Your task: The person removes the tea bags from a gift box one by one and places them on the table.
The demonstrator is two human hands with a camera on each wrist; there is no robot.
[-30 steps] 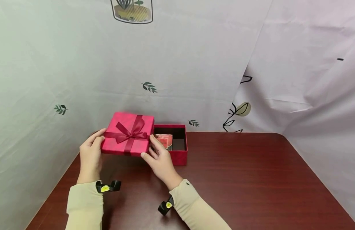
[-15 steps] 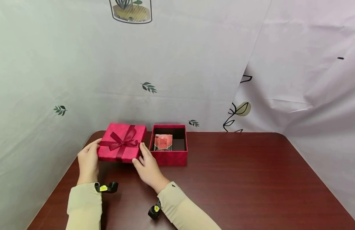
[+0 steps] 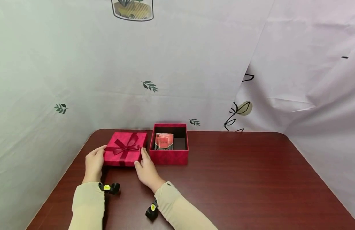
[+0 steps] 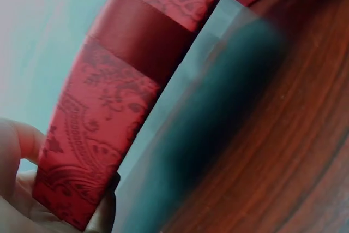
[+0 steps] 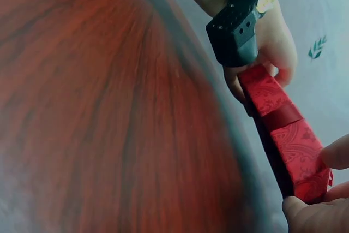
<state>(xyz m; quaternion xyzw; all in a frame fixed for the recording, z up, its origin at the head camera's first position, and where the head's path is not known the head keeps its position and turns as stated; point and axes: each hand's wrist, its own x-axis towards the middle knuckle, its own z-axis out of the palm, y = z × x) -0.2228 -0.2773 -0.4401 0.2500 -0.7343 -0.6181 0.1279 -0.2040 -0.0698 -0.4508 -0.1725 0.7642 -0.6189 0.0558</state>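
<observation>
Both hands hold a red patterned gift box lid (image 3: 115,156) tied with a dark red ribbon bow, low over the table's far left part. My left hand (image 3: 94,163) grips its left edge; my right hand (image 3: 147,171) grips the near right corner, thumb at the front. In the left wrist view, the lid's side (image 4: 103,113) sits between the left fingers (image 4: 13,151) and thumb. The right wrist view shows both hands at opposite ends of it. Just right of the lid stands the uncovered box (image 3: 168,157), dark inside, with a red printed packet (image 3: 164,141) in its left half.
The reddish-brown wooden table (image 3: 237,179) extends to the right and toward me. A pale printed cloth (image 3: 194,64) hangs behind and along the sides. Each wrist wears a black camera strap (image 3: 110,188).
Both hands have brought the lid down and slightly left, away from over the box, so the packet inside shows fully. The box has stayed in place.
</observation>
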